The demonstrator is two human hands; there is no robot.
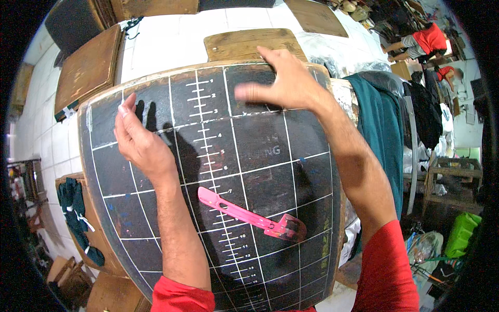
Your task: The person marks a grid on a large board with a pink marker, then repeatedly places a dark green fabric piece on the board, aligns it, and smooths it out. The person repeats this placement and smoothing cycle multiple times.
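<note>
My left hand (140, 140) hovers at the left side of a black board (260, 192) ruled with a white grid and a scale. It is empty, its fingers stretched out. Over the board's far edge my right hand (288, 80) is spread wide with nothing in it; some fingers are blurred by motion. Between my forearms, a pink plastic tool (241, 212) with a long slotted handle and a see-through end lies slanting across the scale. Neither hand touches it. Dark teal cloth (377, 130) hangs beside the board on the right.
Dark teal bundles tied with white strips (78, 218) lie on the left. Wooden boards (86, 67) stand at the far left, with another wooden panel (254, 44) beyond the board. Two people in red (429, 40) are at the far right, above a bright green bag (462, 234).
</note>
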